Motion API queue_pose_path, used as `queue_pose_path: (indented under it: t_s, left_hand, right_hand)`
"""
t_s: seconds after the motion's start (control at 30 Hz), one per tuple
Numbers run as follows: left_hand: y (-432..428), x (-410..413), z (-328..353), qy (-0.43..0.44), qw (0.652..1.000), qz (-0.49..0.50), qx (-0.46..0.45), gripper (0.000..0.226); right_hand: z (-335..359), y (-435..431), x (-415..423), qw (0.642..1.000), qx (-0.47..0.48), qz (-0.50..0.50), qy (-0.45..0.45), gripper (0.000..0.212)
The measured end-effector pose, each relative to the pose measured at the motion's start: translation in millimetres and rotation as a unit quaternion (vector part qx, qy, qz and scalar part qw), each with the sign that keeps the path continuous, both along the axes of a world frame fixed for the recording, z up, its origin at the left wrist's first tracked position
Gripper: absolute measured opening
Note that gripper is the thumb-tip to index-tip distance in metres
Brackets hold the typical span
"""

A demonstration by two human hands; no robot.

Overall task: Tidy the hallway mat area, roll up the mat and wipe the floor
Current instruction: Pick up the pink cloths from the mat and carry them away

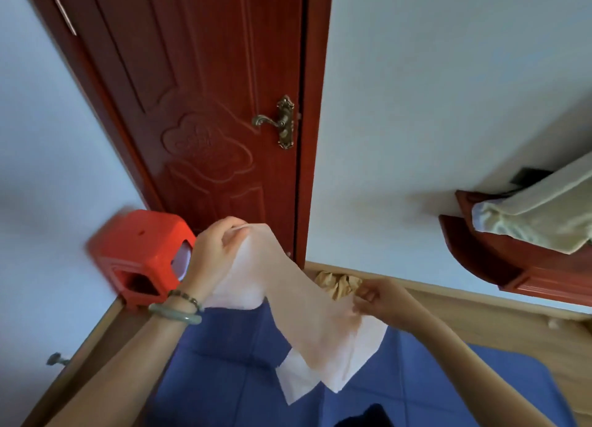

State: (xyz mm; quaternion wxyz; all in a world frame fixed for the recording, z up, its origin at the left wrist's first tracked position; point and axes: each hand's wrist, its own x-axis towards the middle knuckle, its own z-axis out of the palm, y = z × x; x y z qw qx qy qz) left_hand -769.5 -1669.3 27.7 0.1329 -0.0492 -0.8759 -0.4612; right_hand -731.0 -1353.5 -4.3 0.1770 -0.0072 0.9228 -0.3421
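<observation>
A long strip of white tissue paper [301,301] stretches between my two hands in front of a red door. My left hand [213,253], with a green bangle and a bead bracelet on the wrist, grips the upper end of the strip. My right hand [376,298] pinches the strip lower down, and the loose end hangs below it. Beneath the hands lies the blue mat [230,362], flat on the wooden floor [512,327].
A red plastic stool [141,250] with something white inside stands at the left by the door [205,106]. Crumpled brown paper [339,284] lies at the wall base. A red wooden cabinet [499,256] draped with pale cloth stands at the right. A dark object [371,418] shows at the bottom edge.
</observation>
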Motion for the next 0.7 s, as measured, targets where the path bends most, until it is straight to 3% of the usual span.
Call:
queue_pose_path:
  t_s: [0.13,0.23,0.37,0.43,0.47,0.57,0.7]
  left_hand:
    - [-6,-7,27,0.028,0.998,-0.014,-0.049,0.008]
    - [0,-5,28,0.004,0.995,-0.059,-0.083,0.004]
    - [11,2,6,-0.055,0.981,-0.125,-0.135,0.024]
    - [21,5,-5,-0.058,0.975,-0.141,-0.164,0.019]
    - [29,7,-7,-0.074,0.969,-0.146,-0.185,0.024]
    - [58,14,-5,-0.159,0.944,-0.218,-0.189,0.073]
    - [107,27,6,-0.174,0.924,-0.309,-0.142,0.101]
  right_hand:
    - [49,17,14,0.996,0.041,-0.027,0.073,0.016]
    - [73,21,23,0.988,0.03,-0.066,0.139,0.011]
    - [96,19,31,0.975,0.006,-0.1,0.197,0.007]
    - [103,17,34,0.972,0.012,-0.118,0.204,0.006]
    - [107,17,35,0.97,0.017,-0.128,0.204,0.006]
    - [120,13,36,0.966,0.016,-0.148,0.214,0.008]
    - [139,7,36,0.956,0.005,-0.167,0.242,0.014]
